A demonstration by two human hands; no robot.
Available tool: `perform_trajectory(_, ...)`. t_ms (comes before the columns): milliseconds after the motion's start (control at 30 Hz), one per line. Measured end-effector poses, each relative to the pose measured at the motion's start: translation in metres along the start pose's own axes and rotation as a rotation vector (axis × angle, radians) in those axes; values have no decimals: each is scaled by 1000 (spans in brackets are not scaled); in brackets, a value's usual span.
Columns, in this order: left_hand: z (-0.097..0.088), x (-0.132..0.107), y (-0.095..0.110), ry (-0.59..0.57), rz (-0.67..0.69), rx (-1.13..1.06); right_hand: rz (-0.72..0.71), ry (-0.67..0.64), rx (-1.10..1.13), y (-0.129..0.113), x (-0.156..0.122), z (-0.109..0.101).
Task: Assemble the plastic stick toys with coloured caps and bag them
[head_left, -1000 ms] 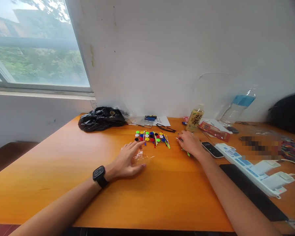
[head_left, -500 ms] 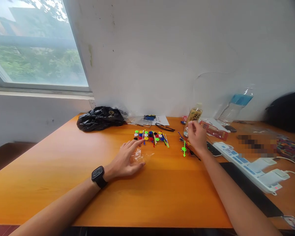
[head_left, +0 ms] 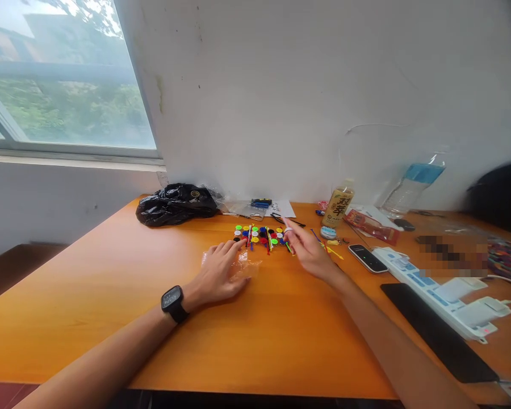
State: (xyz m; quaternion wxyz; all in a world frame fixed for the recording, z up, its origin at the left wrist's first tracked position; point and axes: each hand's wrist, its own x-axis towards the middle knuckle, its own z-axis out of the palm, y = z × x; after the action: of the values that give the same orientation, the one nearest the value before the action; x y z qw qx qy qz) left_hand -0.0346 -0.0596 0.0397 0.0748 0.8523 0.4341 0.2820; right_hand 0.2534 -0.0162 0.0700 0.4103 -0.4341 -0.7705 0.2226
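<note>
My left hand (head_left: 217,272), with a black watch on the wrist, lies on the table with its fingers stretched out. It rests on a crumpled clear plastic bag (head_left: 246,269), fingertips near the rows of small coloured discs (head_left: 255,240). Thin coloured sticks (head_left: 268,243) lie among these discs. Over the right end of the rows, my right hand (head_left: 310,253) pinches a small white disc (head_left: 287,231) between thumb and fingers. A yellow arrow-like piece (head_left: 334,253) lies just right of that hand; other small pieces there are partly hidden.
A black plastic bag (head_left: 176,205) sits at the back left. Behind the discs are glasses (head_left: 297,222) and paper. To the right stand a drink bottle (head_left: 339,205) and a large clear bottle (head_left: 413,184), with a phone (head_left: 367,258) and a white power strip (head_left: 434,289) nearer.
My right hand has moved left from the loose pieces by the drink bottle to the rows, a white disc now visible in its fingers. My left hand stays on the clear bag.
</note>
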Motion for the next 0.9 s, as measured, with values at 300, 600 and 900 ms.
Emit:
perform_trajectory(300,0,3,3,70,26,121,-61,-236,67,-26,-18,31)
perform_trajectory(600,6,5,12,147,60,114,-283,-111,-54,-31,-23,51)
perform_trajectory(900,7,4,15,192,71,133,-273,-96,-100,-48,-27,52)
